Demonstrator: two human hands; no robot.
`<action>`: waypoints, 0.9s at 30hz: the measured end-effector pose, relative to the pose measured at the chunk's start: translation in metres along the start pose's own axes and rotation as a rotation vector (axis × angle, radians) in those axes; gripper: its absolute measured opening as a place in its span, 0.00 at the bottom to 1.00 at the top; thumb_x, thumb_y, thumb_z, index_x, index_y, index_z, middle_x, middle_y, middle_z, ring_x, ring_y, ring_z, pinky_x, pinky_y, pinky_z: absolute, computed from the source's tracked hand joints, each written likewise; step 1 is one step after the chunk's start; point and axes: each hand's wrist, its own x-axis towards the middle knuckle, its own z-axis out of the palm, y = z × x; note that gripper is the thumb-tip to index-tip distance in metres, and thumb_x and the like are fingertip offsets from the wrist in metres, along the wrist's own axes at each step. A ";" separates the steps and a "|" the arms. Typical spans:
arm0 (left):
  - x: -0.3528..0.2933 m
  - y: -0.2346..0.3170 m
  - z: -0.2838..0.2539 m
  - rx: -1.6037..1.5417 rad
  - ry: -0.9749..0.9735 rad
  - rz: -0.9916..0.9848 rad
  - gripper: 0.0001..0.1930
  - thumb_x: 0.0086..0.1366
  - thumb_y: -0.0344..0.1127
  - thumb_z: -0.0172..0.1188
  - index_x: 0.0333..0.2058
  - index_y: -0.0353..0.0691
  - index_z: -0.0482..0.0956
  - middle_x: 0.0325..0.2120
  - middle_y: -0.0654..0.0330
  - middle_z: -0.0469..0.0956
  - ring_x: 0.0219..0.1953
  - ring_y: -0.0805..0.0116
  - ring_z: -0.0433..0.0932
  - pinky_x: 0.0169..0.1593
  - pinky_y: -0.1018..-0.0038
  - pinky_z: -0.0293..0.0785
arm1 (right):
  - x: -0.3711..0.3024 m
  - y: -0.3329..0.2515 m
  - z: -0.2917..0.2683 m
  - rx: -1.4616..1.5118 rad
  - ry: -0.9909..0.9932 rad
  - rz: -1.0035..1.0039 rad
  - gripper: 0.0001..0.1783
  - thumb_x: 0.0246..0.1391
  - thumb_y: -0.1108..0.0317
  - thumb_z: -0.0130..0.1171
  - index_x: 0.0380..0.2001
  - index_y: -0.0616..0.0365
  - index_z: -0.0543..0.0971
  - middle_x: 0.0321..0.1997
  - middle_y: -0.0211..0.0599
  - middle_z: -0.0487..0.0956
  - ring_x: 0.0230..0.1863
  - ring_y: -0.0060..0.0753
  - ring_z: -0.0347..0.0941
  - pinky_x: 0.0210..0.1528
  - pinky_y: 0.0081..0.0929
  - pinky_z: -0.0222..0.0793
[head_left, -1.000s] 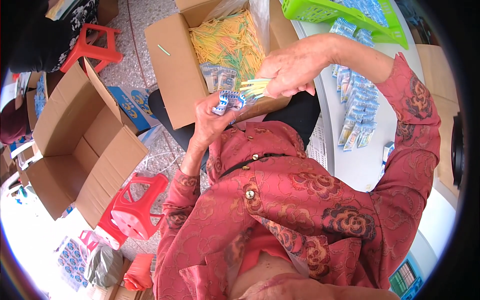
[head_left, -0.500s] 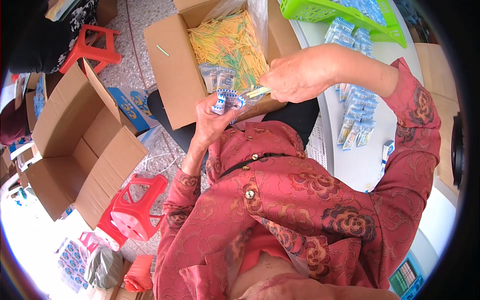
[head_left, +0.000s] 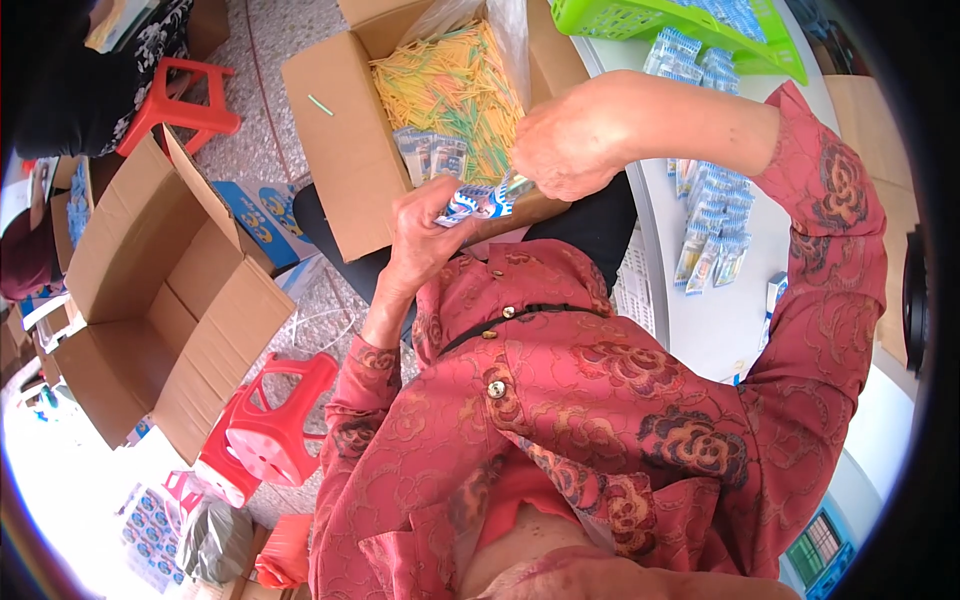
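My left hand (head_left: 420, 240) grips a small blue-and-white printed packet (head_left: 474, 203) just above my lap. My right hand (head_left: 565, 140) is closed at the packet's right end, its fingers pinching something thin there; what exactly is hidden. Both hands hover over the near edge of a cardboard box (head_left: 340, 130) that rests on my knees. The box holds a heap of thin yellow and green sticks (head_left: 455, 85) in a clear liner, with a few more packets (head_left: 432, 152) lying on the sticks.
A white table (head_left: 700, 320) on my right carries rows of filled packets (head_left: 710, 220) and a green basket (head_left: 650, 20). An empty open carton (head_left: 150, 300) and two red stools (head_left: 270, 420) stand on the floor to my left. Another person (head_left: 70, 80) sits at the upper left.
My right hand came down and left from above the table to meet the packet in my left hand. The yellow sticks it held a second ago are no longer visible.
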 end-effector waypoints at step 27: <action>0.016 0.016 -0.016 -0.561 0.201 -0.196 0.13 0.49 0.31 0.66 0.34 0.34 0.77 0.28 0.64 0.77 0.30 0.78 0.74 0.36 0.79 0.71 | 0.008 -0.003 0.039 1.114 0.992 -0.388 0.08 0.51 0.74 0.53 0.36 0.63 0.73 0.32 0.26 0.73 0.35 0.15 0.67 0.39 0.16 0.64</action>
